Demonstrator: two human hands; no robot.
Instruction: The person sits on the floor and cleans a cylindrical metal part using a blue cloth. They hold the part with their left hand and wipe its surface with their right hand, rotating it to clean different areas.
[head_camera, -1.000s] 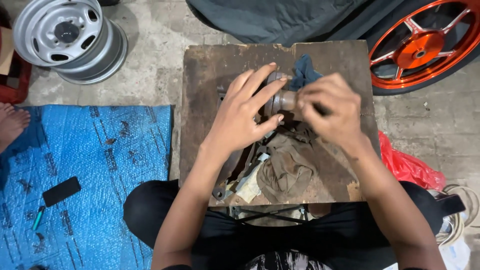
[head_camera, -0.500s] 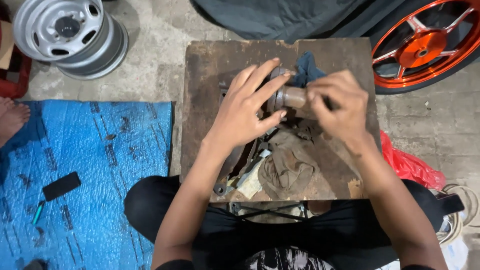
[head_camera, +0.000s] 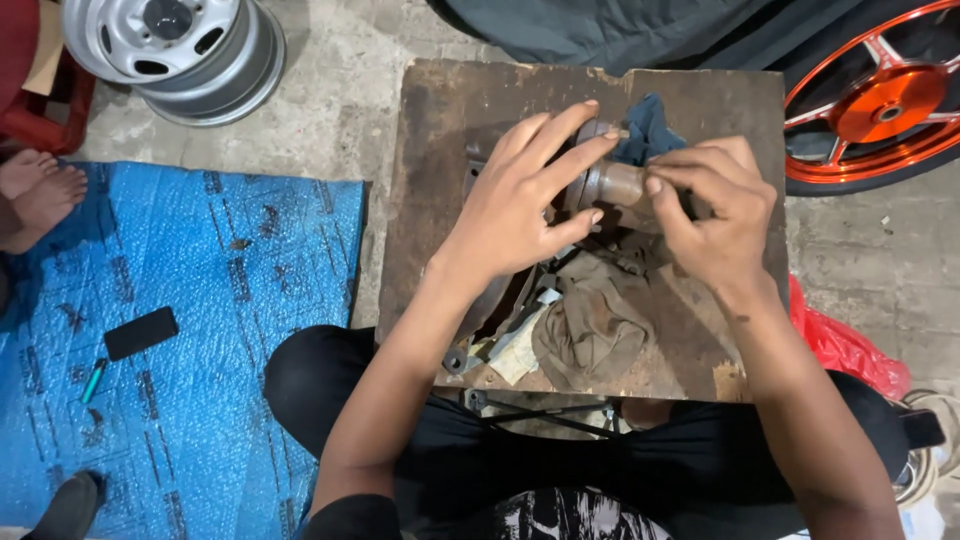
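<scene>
Concrete workshop floor, stained and gritty, with a worn wooden board (head_camera: 450, 120) laid across the person's lap as a bench. Left hand (head_camera: 520, 200) spread over a small rusty metal cylinder part (head_camera: 612, 183) near the board's far middle, fingers fanned, thumb and fingertips pressed on its left end. Right hand (head_camera: 715, 210) closed on the same part from the right, fingertips pinching its end; both hands meet on it, so it is clamped between them, raised slightly off the board or resting on it, cannot tell which. Dark blue rag (head_camera: 650, 125) just behind the part. Greasy brown rag (head_camera: 590, 320) bunched on the near side of the board, a flat metal tool (head_camera: 495, 320) beside it, partly under the left wrist. Blue tarp (head_camera: 180, 330) on the floor to the left, carrying a black phone (head_camera: 141, 332). Silver steel wheel rim (head_camera: 175, 50) at top left; orange alloy wheel (head_camera: 880, 100) at top right. Red plastic bag (head_camera: 840, 350) by the right forearm. Another person's bare foot (head_camera: 40, 195) at the left edge.
</scene>
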